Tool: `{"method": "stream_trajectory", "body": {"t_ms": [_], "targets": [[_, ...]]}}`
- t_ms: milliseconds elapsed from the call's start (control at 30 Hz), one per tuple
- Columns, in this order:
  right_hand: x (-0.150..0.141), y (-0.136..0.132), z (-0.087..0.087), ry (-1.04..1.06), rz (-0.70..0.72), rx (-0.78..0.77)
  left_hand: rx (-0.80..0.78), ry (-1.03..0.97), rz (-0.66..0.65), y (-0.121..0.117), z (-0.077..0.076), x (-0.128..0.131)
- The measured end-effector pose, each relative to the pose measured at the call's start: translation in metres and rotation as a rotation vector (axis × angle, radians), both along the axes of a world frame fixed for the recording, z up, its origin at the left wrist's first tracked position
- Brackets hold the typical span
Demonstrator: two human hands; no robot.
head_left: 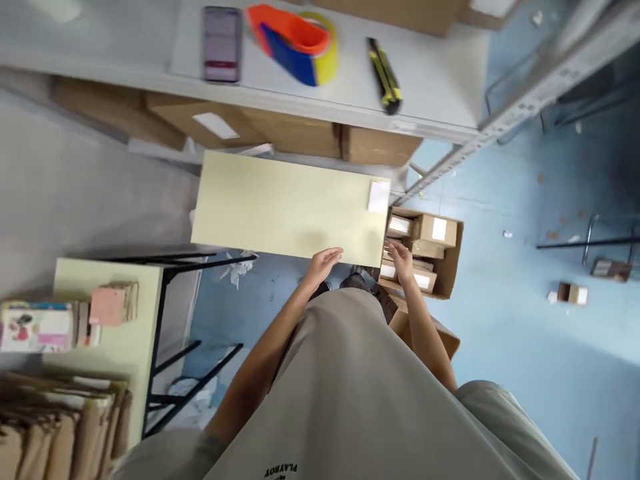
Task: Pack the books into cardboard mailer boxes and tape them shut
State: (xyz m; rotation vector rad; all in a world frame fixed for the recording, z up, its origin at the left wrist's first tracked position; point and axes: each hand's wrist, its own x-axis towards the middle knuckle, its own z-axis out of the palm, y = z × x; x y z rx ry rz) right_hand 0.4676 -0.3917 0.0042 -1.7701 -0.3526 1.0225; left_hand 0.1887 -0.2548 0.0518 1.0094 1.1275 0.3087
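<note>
A pale yellow tabletop (285,207) stands in front of me, with a small white label or paper (379,197) at its right end. My left hand (325,265) is at the near edge of this top, its fingers stretched out and nothing seen in them. Beside the top's right end, my right hand (401,261) is raised with fingers loosely apart, holding nothing that I can see. Behind it, lower down, sits an open carton (454,257) of smaller labelled brown boxes.
A phone (221,45), tape rolls (300,43) and a yellow-black utility knife (384,75) lie on the shelf (440,87). Below it are large cartons (295,130). At left, a black-legged table (135,347) bears folded cardboard (60,420). Another open carton (440,337) stands by my feet.
</note>
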Motion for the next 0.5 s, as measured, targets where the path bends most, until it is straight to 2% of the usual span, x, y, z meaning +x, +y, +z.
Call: {"method": "stream_trajectory", "body": {"t_ms": [67,167,333,500], "targets": [[-0.028,0.043,0.019,-0.022,0.109,0.036,0.02,-0.066,0.107,0.011,0.009,-0.033],[-0.089,0.104,0.048,-0.048,0.278,0.092,0.063,-0.161,0.291,0.026,0.021,-0.097],[-0.226,0.189,0.081,-0.014,0.525,0.19,0.169,-0.218,0.682,0.043,0.034,-0.229],[-0.369,0.245,0.095,0.03,0.822,0.232,0.256,-0.216,1.044,0.029,0.04,-0.354]]}}
